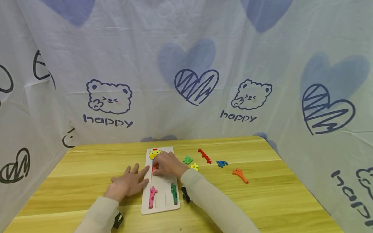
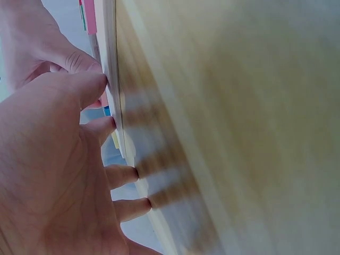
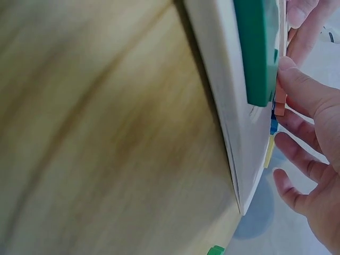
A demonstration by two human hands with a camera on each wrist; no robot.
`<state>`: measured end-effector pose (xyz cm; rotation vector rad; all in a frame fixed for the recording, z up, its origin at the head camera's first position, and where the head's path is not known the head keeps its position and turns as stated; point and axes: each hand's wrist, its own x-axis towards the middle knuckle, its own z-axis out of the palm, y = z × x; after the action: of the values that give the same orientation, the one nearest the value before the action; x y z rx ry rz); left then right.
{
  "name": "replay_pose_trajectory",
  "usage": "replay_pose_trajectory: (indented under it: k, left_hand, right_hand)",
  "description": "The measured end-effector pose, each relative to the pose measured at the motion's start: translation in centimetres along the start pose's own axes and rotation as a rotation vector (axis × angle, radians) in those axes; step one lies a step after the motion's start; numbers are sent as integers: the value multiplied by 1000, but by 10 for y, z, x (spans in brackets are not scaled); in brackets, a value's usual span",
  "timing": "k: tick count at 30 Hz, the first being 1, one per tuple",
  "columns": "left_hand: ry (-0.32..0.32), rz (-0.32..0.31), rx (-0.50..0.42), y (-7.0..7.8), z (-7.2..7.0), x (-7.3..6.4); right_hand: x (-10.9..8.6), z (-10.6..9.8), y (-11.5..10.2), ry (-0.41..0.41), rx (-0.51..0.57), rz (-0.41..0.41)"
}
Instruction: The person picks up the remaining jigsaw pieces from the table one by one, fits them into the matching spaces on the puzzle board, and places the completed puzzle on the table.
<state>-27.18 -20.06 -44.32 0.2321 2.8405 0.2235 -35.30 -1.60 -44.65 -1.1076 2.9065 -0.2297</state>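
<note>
Wood-grain table (image 1: 274, 200) before heart-printed cloth (image 1: 145, 55), left hand (image 1: 128, 182) spread, 1 red piece (image 3: 280, 100) in pinching right hand (image 1: 169, 164)

From here I could reach the board (image 1: 164, 186) at six o'clock, between the sleeves (image 1: 215, 200); the left hand (image 1: 128, 184) blocks nine, the right hand (image 1: 169, 163) one, a long red piece (image 1: 205, 156) two.

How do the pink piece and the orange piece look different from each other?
The pink piece lies on the white board; the orange piece lies on the table. The pink one runs nearly along the board's long sides, while the orange one slants. Both are long and narrow, with a wider, knobbed far end.
</note>
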Motion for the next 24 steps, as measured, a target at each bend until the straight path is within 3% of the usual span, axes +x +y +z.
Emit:
replay_pose_trajectory:
  k: [9, 16, 24]
  left_hand:
    - [1, -7, -2, 1, 1, -1]
    - [-1, -4, -4, 1, 0, -1]
    - [-4, 5, -1, -1, 1, -1]
  right_hand:
    - [-2, 2, 1, -3, 43, 35]
    - [-3, 0, 3, -5, 8, 12]
    - [-3, -4, 3, -22, 41, 8]
